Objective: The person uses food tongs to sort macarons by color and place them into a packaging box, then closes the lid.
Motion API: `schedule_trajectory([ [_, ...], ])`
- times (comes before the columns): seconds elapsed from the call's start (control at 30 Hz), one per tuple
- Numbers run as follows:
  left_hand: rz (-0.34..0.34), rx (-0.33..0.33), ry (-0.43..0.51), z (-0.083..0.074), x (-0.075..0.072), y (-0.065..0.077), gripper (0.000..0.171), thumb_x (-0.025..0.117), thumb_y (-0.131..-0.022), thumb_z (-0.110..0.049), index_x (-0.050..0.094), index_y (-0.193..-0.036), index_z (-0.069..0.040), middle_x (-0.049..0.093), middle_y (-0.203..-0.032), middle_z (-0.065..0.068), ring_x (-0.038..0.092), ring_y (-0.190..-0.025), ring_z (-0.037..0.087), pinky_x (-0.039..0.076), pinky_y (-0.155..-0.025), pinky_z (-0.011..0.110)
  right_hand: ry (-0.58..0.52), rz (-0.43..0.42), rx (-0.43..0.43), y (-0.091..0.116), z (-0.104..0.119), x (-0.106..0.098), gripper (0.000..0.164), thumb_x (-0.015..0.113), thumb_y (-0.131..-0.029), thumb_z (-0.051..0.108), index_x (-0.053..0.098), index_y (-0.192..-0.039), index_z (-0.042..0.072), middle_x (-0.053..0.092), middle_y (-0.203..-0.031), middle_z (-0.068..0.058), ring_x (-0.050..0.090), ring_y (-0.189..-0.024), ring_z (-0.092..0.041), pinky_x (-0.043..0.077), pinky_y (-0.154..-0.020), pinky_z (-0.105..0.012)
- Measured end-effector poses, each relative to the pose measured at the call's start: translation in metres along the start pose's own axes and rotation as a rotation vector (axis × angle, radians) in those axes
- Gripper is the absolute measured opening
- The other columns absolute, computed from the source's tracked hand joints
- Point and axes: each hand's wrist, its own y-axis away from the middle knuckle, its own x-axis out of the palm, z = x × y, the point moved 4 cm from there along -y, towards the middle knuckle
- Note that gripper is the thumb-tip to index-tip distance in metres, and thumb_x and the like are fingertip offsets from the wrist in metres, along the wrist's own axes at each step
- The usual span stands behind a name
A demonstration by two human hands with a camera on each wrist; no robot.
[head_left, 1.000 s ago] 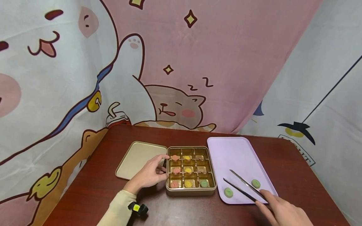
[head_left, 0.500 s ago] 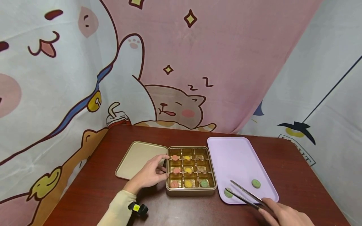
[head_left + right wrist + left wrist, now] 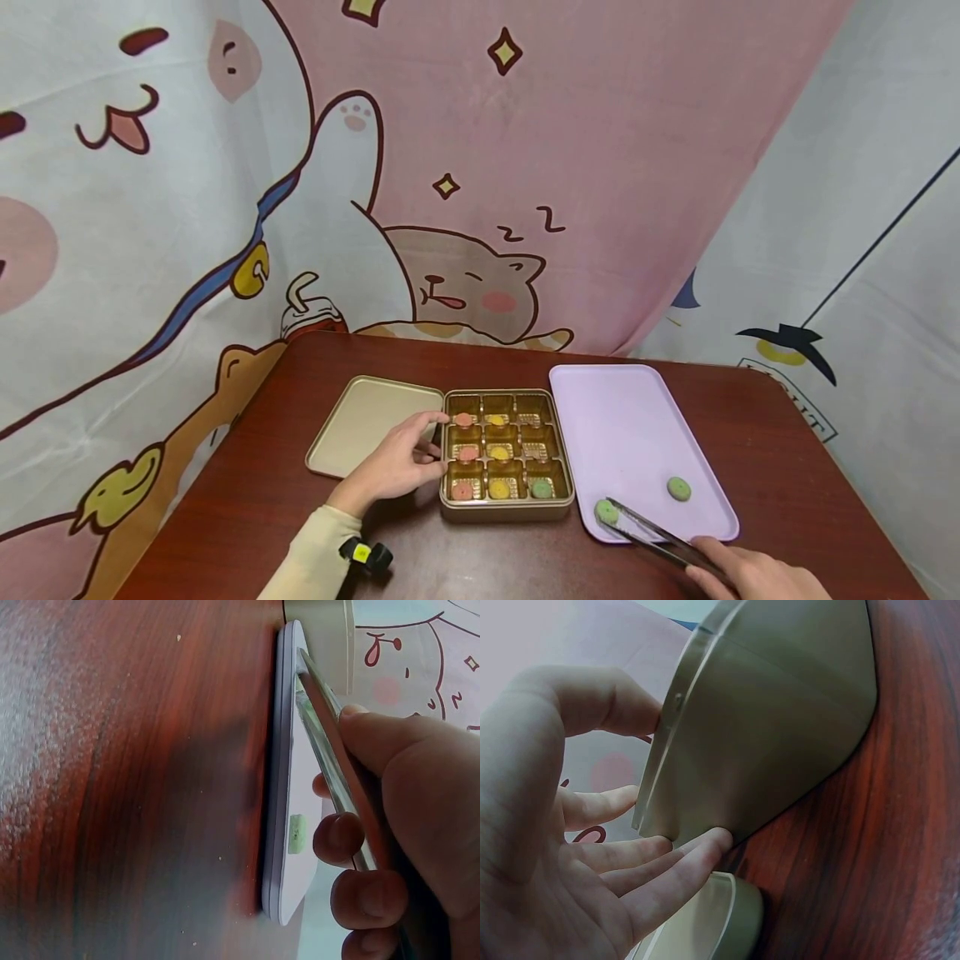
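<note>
My right hand [image 3: 757, 573] holds a pair of metal tongs [image 3: 651, 526]. The tong tips straddle a round green cookie [image 3: 607, 512] at the near left corner of the lilac tray [image 3: 615, 417]. Another green cookie [image 3: 678, 488] lies to the right on that tray, also visible in the right wrist view. My left hand [image 3: 401, 458] touches the left side of a gold tin [image 3: 506, 512], thumb and fingertips against its wall and rim in the left wrist view. The divided tin holds pink cookies in the left column, yellow ones in the middle, and one green cookie [image 3: 541, 488] at near right.
The gold lid [image 3: 360, 425] lies flat left of the tin, partly behind my left hand. The tray stands close beside the tin on the right. A dark red wooden table [image 3: 480, 558] carries everything, with a printed cartoon cloth [image 3: 637, 167] hanging behind it.
The tongs have moved left and down, from over the middle of the tray's near part to either side of the left green cookie, their tips closer together. The left hand has stayed put.
</note>
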Motion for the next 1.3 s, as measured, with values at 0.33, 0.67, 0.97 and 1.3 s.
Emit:
schedule_trajectory([
  [0.33,0.003,0.001,-0.002,0.0006,0.0023,0.0030,0.063,0.077,-0.085,-0.003,0.052,-0.143,-0.003,0.056,-0.141,0.019,0.072,-0.096,0.023,0.064,-0.083,0.034,0.029,-0.049,0.001,0.0016,0.0046,0.0025,0.025,0.070,-0.093,0.059,0.064,-0.102,0.036,0.042,-0.066,0.016,0.041,-0.058,-0.001,0.036,-0.051,-0.026],
  [0.67,-0.001,-0.028,-0.001,0.0023,0.0024,0.0023,0.064,0.076,-0.085,-0.003,0.052,-0.144,-0.004,0.057,-0.141,0.016,0.071,-0.097,0.020,0.064,-0.083,0.032,0.046,-0.061,-0.013,0.0001,0.0052,-0.0004,0.024,0.070,-0.093,0.058,0.064,-0.102,0.036,0.042,-0.066,0.017,0.040,-0.058,0.000,0.035,-0.051,-0.026],
  [0.97,0.001,-0.023,0.015,0.0017,0.0024,0.0020,0.065,0.076,-0.085,-0.004,0.051,-0.145,-0.004,0.055,-0.143,0.015,0.071,-0.098,0.020,0.064,-0.083,0.035,0.032,-0.081,-0.028,0.0002,0.0043,-0.0024,0.025,0.068,-0.094,0.059,0.063,-0.101,0.036,0.041,-0.065,0.018,0.039,-0.057,0.001,0.034,-0.051,-0.025],
  [1.3,0.002,-0.014,0.005,0.0000,0.0000,0.0004,0.065,0.075,-0.085,-0.005,0.051,-0.145,-0.003,0.056,-0.142,0.015,0.071,-0.098,0.020,0.064,-0.084,0.037,0.028,-0.146,-0.020,0.0009,0.0055,-0.0011,0.024,0.070,-0.095,0.057,0.061,-0.097,0.035,0.040,-0.063,0.018,0.037,-0.054,0.000,0.032,-0.049,-0.025],
])
